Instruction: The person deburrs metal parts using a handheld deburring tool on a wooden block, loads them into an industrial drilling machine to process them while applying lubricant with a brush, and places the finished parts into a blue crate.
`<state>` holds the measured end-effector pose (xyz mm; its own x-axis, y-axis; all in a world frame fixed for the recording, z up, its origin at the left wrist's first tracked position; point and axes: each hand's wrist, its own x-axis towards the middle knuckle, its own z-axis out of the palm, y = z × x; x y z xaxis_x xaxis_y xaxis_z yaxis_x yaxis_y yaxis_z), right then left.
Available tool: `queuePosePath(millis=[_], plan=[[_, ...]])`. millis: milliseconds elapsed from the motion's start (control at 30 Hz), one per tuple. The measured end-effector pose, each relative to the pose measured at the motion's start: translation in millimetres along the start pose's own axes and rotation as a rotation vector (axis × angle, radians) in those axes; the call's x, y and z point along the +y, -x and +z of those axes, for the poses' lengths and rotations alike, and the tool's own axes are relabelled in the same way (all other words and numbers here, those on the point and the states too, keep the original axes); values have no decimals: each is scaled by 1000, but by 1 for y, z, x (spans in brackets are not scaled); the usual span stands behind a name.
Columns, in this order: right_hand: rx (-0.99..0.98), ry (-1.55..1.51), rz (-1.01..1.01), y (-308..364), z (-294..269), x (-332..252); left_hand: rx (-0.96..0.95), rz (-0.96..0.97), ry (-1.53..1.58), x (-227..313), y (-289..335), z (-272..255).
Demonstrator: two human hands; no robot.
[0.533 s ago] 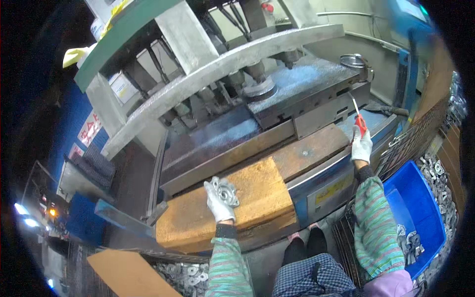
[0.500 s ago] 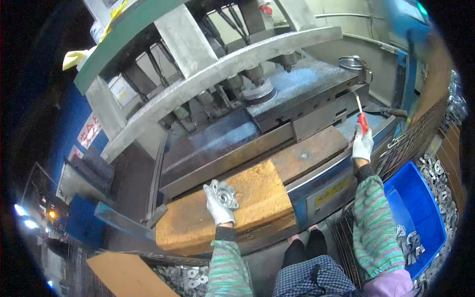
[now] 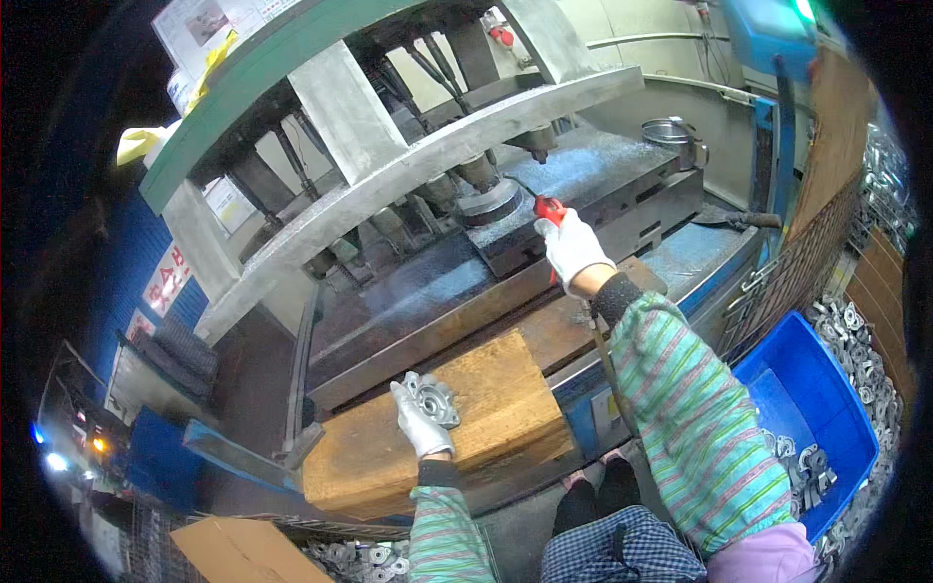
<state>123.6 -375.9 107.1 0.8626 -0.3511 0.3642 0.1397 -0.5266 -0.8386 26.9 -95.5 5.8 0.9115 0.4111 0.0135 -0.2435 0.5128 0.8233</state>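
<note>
Head view, and I'm looking down over the press bench. My left hand (image 3: 420, 428), in a white glove, is closed around a grey metal casting (image 3: 432, 400), holding it on the wooden block (image 3: 486, 408) near the block's left end, just short of its back edge. The casting sits against the fingers, a round opening showing on its face.

My right hand (image 3: 573, 248), gloved white too, is stretched well forward over the steel press bed (image 3: 603, 175), gripping a red-handled tool (image 3: 549, 207); the tool's tip sits close to the round die (image 3: 489, 201) under the ram, though I can't tell if it touches. The striped sleeve crosses the bed's front edge and the wooden plank (image 3: 554, 335) below it.

Off to the right, a blue bin (image 3: 816, 389) stands by my knee with a few grey castings in its bottom right corner. More castings lie heaped beyond the wire mesh panel (image 3: 807, 272). A cardboard box (image 3: 238, 549) sits at the lower left, loose metal parts beside it.
</note>
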Motion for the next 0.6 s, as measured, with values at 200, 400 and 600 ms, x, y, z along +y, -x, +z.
queuePosePath(millis=[200, 400, 600], plan=[[-20, 64, 25, -9, 11, 1, 8, 2, -29, 0, 2, 1], [-94, 61, -76, 2, 33, -22, 2, 41, -79, 2, 4, 5], [-258, -78, -148, 55, 16, -29, -19, -8, -123, 6, 7, 1]])
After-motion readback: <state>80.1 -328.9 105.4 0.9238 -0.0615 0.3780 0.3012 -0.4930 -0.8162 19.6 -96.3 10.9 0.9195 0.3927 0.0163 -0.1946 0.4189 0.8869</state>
